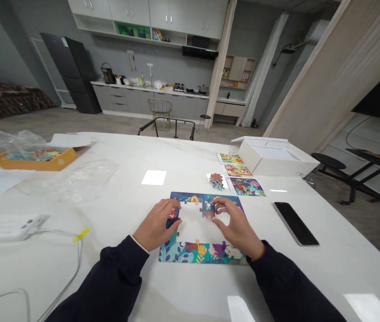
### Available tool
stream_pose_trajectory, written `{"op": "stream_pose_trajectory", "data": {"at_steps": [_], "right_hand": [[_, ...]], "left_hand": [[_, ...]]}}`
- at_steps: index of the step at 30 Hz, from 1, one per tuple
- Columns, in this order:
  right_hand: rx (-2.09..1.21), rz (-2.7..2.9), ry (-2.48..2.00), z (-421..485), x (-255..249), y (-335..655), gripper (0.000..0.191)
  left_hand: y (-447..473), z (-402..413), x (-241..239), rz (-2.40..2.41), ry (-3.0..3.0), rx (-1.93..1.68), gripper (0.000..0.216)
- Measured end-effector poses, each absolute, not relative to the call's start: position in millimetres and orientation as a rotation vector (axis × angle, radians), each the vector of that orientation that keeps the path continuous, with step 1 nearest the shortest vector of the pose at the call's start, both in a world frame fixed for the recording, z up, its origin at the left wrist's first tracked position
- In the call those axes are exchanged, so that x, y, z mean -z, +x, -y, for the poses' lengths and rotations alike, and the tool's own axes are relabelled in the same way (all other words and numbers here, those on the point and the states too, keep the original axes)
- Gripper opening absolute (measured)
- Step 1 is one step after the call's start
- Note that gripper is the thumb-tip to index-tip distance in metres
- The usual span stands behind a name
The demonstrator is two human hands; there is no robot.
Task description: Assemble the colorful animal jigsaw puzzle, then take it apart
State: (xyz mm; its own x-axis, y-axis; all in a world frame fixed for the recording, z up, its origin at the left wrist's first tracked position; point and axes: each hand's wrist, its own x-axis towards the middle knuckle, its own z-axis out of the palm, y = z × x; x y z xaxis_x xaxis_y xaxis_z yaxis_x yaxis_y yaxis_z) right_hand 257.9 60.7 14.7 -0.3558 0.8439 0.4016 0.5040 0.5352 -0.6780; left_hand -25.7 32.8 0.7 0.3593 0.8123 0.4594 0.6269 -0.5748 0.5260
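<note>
A partly assembled jigsaw puzzle (183,256) lies on the white table, its colourful border pieces framing a bare white middle. My left hand (158,223) rests over the puzzle's left side, thumb and fingers apart around a section with a red animal. My right hand (238,226) is over the right side, its thumb and curled fingers at a blue and brown puzzle piece (208,211) that juts from the top row into the middle. Part of the right border is hidden under this hand. Beyond the puzzle sits a small pile of loose puzzle pieces (216,181).
Picture cards (247,187) lie behind the puzzle, beside an open white box (277,156). A black phone (295,223) is at the right. Leftward are a yellow tray (39,163) with bagged pieces, a clear plastic bag (86,176) and a white power strip (7,228) with cable.
</note>
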Motion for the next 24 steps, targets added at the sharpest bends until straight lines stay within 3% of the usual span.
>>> {"op": "stream_pose_trajectory", "data": {"at_steps": [6,14,24], "right_hand": [[-0.649,2.116,-0.996,-38,4,248,0.042],[-0.742,2.139,-0.908,-32,-5,243,0.044],[-0.763,2.168,-0.883,-33,-3,243,0.042]], "left_hand": [[0,-20,1,-1.151,2.374,-0.933,0.051],[11,-17,-1,-1.114,2.370,-0.988,0.020],[2,-22,-3,-1.034,2.337,-0.963,0.018]]}}
